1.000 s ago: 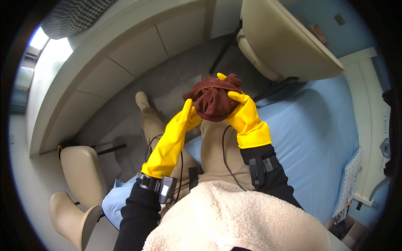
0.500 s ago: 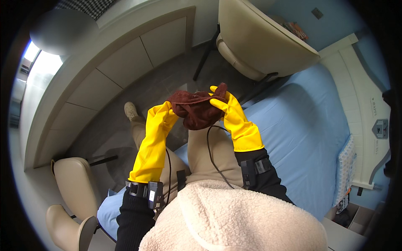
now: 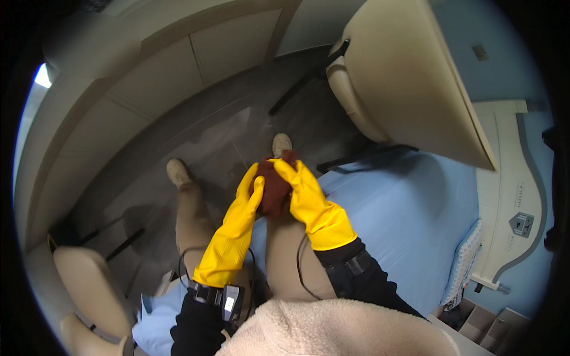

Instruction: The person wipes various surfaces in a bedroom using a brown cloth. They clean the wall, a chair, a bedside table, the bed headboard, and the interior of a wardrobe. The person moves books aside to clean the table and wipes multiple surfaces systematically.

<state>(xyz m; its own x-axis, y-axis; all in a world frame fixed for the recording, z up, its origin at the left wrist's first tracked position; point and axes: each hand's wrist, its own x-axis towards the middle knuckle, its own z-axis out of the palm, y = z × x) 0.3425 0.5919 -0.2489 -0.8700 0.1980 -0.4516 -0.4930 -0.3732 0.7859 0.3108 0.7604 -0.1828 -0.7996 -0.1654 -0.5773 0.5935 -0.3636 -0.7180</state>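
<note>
Between my two hands is a dark red-brown cloth (image 3: 274, 193), bunched into a small bundle above my legs. Yellow rubber gloves cover both hands and wrists. My left hand (image 3: 248, 193) grips the cloth's left side, the thumb pressed against it. On the other side, my right hand (image 3: 300, 188) has its fingers curled over the upper right part, where a corner of cloth sticks up. Some of the fingertips are hidden by the folds.
A blue-sheeted bed (image 3: 392, 219) lies on the right, with a white headboard (image 3: 504, 196) beyond. One beige chair (image 3: 404, 77) stands at the upper right, another beige chair (image 3: 92, 291) at the lower left. Pale cabinet fronts (image 3: 154, 77) line the far left. Cables hang by my wrists.
My hands have come closer together and lower, squeezing the stretched-out cloth into a tighter bundle. The view has tilted, and a second shoe now shows beyond the cloth.
</note>
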